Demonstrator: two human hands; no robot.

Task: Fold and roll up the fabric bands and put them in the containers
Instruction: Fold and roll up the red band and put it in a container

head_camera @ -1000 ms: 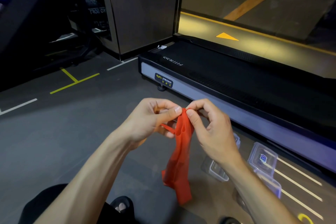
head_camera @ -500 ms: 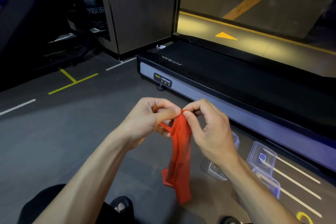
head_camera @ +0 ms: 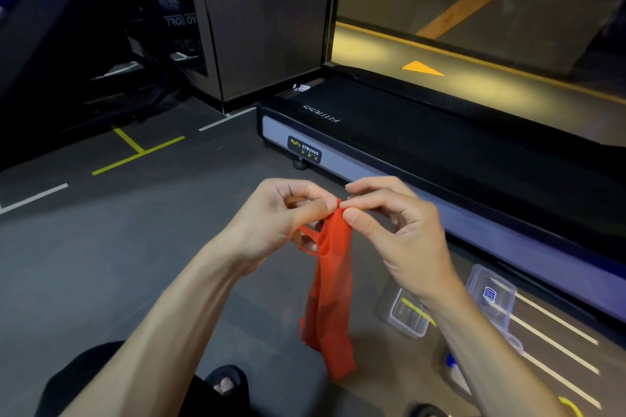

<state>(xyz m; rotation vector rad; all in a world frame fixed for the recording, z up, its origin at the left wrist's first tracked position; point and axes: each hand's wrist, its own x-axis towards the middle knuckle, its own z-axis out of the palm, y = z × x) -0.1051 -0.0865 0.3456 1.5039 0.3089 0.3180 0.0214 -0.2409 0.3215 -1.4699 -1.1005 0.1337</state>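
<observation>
A red fabric band [head_camera: 330,298] hangs down in front of me, crumpled and folded on itself. My left hand [head_camera: 281,220] pinches its top edge between thumb and forefinger, with a thin strip of the band looped under its fingers. My right hand [head_camera: 396,234] pinches the same top edge from the right, thumb and forefinger touching those of the left. Clear plastic containers lie on the floor at lower right: an open one [head_camera: 406,315] partly behind my right wrist, and a lidded one [head_camera: 491,294] with a blue label.
A black treadmill [head_camera: 423,145] stretches across the floor just beyond my hands. Yellow and white tape lines mark the dark floor. My foot in a black sandal [head_camera: 225,382] is at the bottom. A small blue object [head_camera: 450,360] lies by my right forearm.
Both hands have stayed together at the band's top edge, with small finger shifts. The band hangs much as before.
</observation>
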